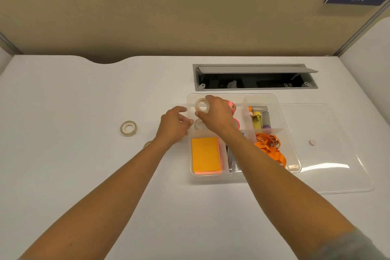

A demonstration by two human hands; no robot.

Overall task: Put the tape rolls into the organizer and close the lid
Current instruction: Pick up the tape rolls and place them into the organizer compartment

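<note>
The right hand reaches over the upper-left compartment of the clear organizer, near the middle of the frame, and its grip is closed on a clear tape roll, pinched between thumb and fingers and held on edge just above that compartment. The left hand sits beside the organizer's left wall with its fingers loosely curled and nothing visibly in them. Another roll seems to lie already in the same compartment, low and partly hidden under the hands. A second loose roll rests on the desk left of centre, well apart from the organizer, and what looks like the edge of one more peeks out by the left forearm, too hidden to be sure. The likely trouble is the release: a roll let go on edge may land on the one below, roll, and end up propped against the wall or the pink items just right of it, standing too high for the lid to seat. The clear lid lies flat on the desk to the right, hard to see, so a sleeve or wrist could nudge it. The half-hidden roll by the forearm could be overlooked or swept off as the arm pulls back.
</note>
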